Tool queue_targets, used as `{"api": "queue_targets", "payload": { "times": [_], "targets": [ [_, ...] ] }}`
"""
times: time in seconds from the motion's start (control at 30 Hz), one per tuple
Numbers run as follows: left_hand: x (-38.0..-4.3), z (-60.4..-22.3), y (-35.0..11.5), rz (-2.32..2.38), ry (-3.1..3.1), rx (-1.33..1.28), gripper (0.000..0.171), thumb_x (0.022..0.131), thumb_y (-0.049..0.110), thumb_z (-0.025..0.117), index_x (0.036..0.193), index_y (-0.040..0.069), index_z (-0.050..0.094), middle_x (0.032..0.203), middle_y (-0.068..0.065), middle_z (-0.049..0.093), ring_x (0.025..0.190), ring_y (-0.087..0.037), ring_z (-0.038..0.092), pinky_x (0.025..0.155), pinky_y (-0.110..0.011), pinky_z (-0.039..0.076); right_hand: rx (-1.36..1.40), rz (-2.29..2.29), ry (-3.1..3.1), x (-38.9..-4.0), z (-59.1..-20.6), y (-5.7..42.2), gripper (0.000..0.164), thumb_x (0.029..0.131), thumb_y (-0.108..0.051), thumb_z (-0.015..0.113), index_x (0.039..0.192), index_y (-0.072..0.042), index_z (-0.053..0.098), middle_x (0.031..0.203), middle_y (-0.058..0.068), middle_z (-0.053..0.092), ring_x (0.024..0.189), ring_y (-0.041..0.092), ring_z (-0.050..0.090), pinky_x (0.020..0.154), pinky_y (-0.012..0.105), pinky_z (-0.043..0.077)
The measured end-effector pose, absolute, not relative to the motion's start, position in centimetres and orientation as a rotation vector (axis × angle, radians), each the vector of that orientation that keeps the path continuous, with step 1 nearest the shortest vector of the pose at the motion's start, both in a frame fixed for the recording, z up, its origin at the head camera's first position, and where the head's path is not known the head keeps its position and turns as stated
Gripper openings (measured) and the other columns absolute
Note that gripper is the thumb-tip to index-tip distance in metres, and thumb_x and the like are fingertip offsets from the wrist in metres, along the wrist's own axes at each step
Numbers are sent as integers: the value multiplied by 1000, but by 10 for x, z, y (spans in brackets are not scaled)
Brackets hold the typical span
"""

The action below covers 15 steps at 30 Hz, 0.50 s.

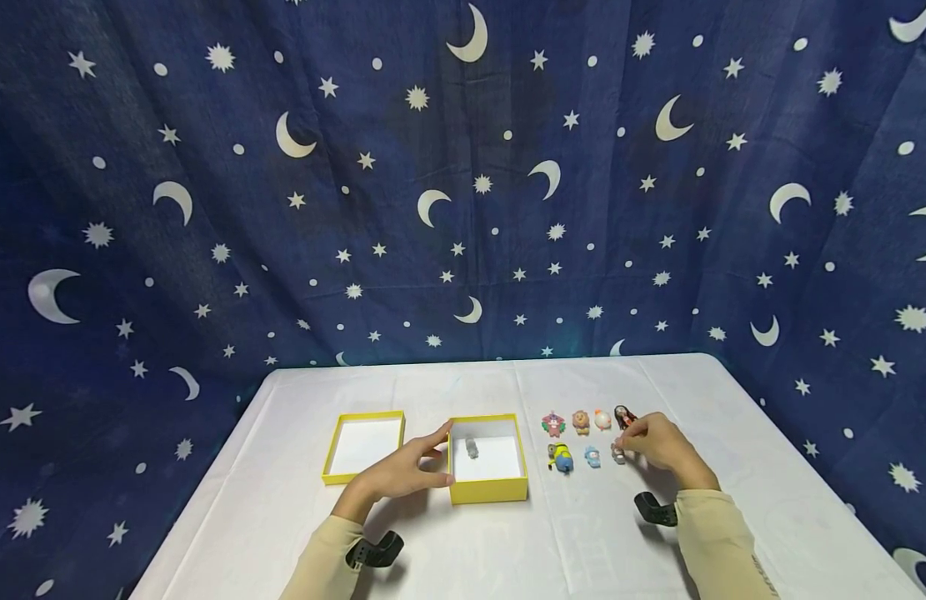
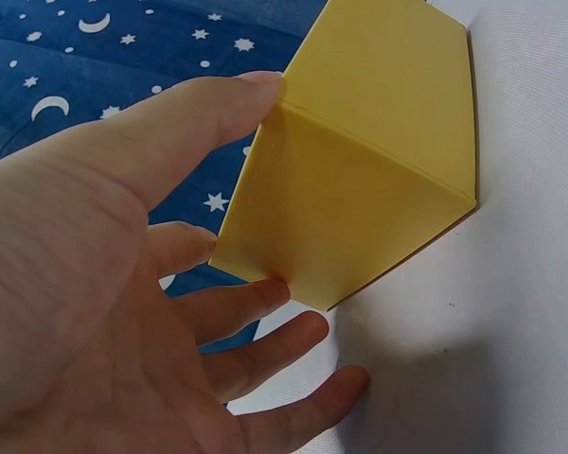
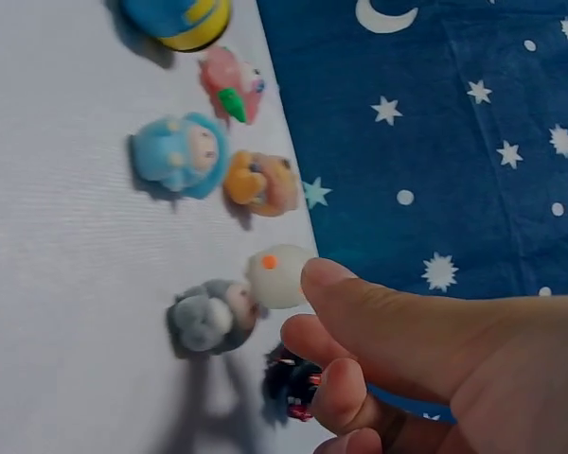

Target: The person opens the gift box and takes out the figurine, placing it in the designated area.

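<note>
A yellow box [image 1: 488,491] with a white inside stands open at mid-table, a small greyish item [image 1: 472,447] lying in it. With thumb and fingertips my left hand [image 1: 402,471] touches the box's left wall, fingers mostly extended and spread. My right hand [image 1: 663,442] hovers by a small grey figurine [image 3: 213,317], the thumb and index fingertips a little apart with nothing between them in the right wrist view. Behind that figurine lie a black-haired one [image 1: 623,415] and a round white one [image 1: 602,419] with an orange spot.
Left of the box lies a shallow yellow-rimmed lid [image 1: 327,454]. Between box and right hand sit more figurines: a yellow-and-blue one [image 1: 562,458], a light blue one [image 1: 593,456], a pink-and-green one [image 1: 553,423] and an orange-brown one [image 1: 580,422]. A starry curtain [image 1: 470,208] hangs behind the table.
</note>
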<state>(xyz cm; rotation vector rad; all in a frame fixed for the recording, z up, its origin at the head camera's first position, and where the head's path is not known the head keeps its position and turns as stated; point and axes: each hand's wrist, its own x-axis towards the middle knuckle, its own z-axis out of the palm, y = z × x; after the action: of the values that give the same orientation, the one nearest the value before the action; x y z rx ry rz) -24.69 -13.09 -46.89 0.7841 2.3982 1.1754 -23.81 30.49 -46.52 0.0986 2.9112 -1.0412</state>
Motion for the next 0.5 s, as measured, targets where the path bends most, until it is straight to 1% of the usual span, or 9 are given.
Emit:
{"api": "queue_targets", "payload": {
  "times": [0.17, 0.33, 0.43, 0.5],
  "targets": [
    [-247, -468, -131, 1177, 2397, 774, 89, 94, 26, 72, 163, 13, 18, 164, -17, 33, 138, -37, 50, 117, -58, 37, 69, -1065, 2953, -238, -462, 307, 13, 89, -12, 72, 87, 0, 75, 79, 6, 65, 73, 18, 52, 62, 29, 41],
    [-247, -468, -130, 1178, 2402, 764, 88, 93, 26, 72, 163, 13, 19, 164, -17, 34, 138, -37, 50, 117, -59, 36, 17, -1099, 2977, -239, -462, 303, 17, 89, -15, 74, 90, 2, 74, 77, 5, 64, 72, 16, 51, 63, 29, 41],
    [-247, -468, -130, 1180, 2402, 759, 88, 93, 27, 72, 163, 14, 20, 165, -14, 32, 139, -36, 50, 117, -59, 35, 7, -1104, 2973, -240, -461, 300, 21, 90, -17, 73, 94, 3, 73, 78, 7, 64, 72, 16, 52, 62, 30, 42],
    [-247, -468, -130, 1182, 2401, 756, 88, 93, 27, 72, 163, 15, 20, 166, -13, 30, 139, -36, 50, 118, -60, 35, 9, -1102, 2974, -241, -460, 298, 25, 92, -19, 72, 100, 4, 74, 84, 10, 68, 75, 17, 56, 64, 30, 44]
  ]
}}
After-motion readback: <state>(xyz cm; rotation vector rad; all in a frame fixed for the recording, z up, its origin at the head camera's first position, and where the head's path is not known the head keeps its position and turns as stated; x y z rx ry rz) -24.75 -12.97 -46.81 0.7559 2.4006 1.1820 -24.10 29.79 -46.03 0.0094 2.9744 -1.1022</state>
